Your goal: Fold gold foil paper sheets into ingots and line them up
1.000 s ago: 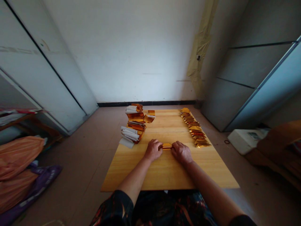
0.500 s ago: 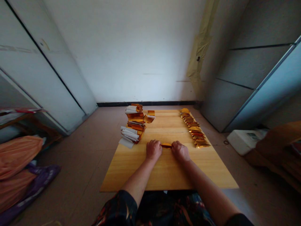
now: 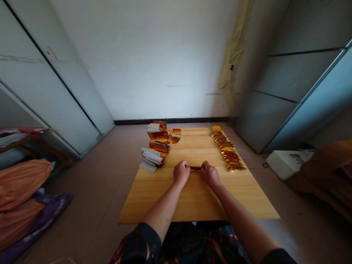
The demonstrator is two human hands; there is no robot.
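Observation:
A small strip of folded gold foil paper (image 3: 195, 168) stretches between my two hands, above the middle of the wooden table (image 3: 192, 198). My left hand (image 3: 182, 172) is closed on its left end, and my right hand (image 3: 210, 173) grips the right end. Both sets of fingers hide the ends of the paper. To the right of my hands, a row of folded gold paper pieces (image 3: 227, 150) runs along the table's right side. On the left lie stacks of gold and white paper sheets (image 3: 154, 156), some curled. A few loose gold sheets (image 3: 176, 135) rest beside them.
A white wall (image 3: 165, 66) rises beyond the table. Grey cabinets (image 3: 291, 80) stand at the right, with a white box (image 3: 284, 165) on the floor. Orange and purple bags (image 3: 22, 187) lie at the left, near a white cabinet (image 3: 55, 91).
Both hands have risen slightly with the gold paper between them. The strip now looks narrower and darker. The paper stacks and the row have stayed put.

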